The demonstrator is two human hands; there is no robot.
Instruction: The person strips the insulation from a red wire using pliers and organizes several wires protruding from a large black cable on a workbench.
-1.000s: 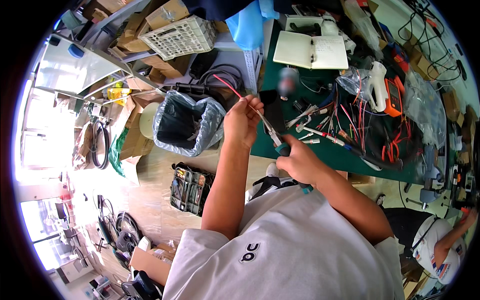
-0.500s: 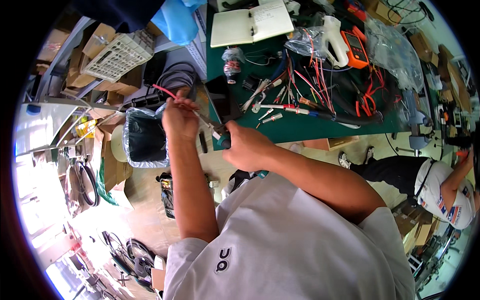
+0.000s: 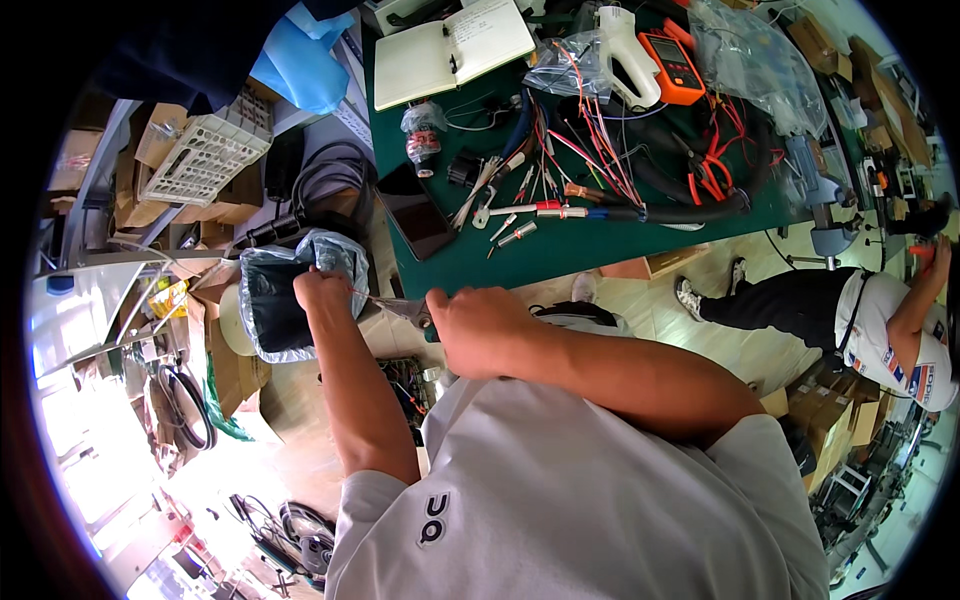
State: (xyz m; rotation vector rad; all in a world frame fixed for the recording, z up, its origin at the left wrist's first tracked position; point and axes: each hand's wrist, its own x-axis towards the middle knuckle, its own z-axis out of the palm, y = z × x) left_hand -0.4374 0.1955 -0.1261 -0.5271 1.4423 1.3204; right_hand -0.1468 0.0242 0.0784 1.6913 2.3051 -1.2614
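Observation:
My left hand (image 3: 325,292) is over the near right part of a bin (image 3: 355,262) lined with a clear bag. Its fingers are closed on a thin red wire (image 3: 362,294), whose other end runs to the metal jaws of a pair of pliers (image 3: 402,308). My right hand (image 3: 478,330) grips the pliers by their green handles, mostly hidden in the fist. Whether the jaws bite the wire is too small to tell. On the green table (image 3: 560,262) beyond, a bundle of cables with bare red and white wires (image 3: 600,150) is spread.
A black phone (image 3: 415,210) lies at the table's left edge. Behind are an open notebook (image 3: 490,40), an orange meter (image 3: 672,68), a white heat gun (image 3: 625,60) and red-handled pliers (image 3: 712,170). A co-worker (image 3: 880,330) bends at the right. Shelving (image 3: 120,260) stands left.
Both hands have moved down toward my body, away from the table's edge. My left hand has come over the bin with the wire; the pliers stay in my right hand.

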